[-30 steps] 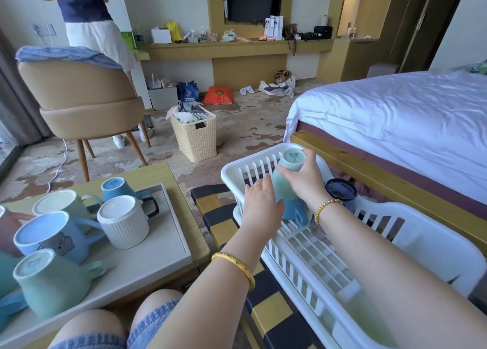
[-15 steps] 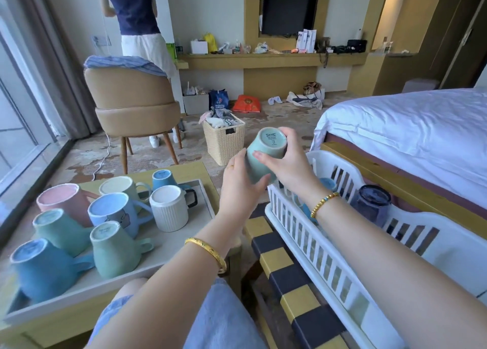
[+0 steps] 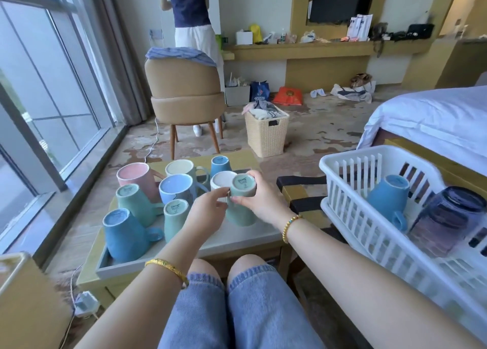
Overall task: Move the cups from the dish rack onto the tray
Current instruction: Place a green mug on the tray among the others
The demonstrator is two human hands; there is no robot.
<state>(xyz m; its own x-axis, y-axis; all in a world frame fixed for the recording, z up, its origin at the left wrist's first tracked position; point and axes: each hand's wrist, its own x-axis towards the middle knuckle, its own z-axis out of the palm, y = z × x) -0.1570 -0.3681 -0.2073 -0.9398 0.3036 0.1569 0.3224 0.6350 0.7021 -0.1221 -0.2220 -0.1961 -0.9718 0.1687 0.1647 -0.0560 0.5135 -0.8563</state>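
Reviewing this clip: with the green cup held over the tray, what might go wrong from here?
1. The tray is crowded: lowering the green cup could knock the white ribbed cup right behind it or the small green cup to its left.
2. The right hand grips it near the upturned base while the left hand only pinches the side, so it might slip.

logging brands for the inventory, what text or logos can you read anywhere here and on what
Held green cup, upturned base: printed stamp, too blurred to read.
Green cups on the tray: similar base stamps, unreadable.
Blue cup on the tray: faint base print, unreadable.
Blue bag on the floor: red and white logo, no legible words.
White boxes on the shelf: print too small.
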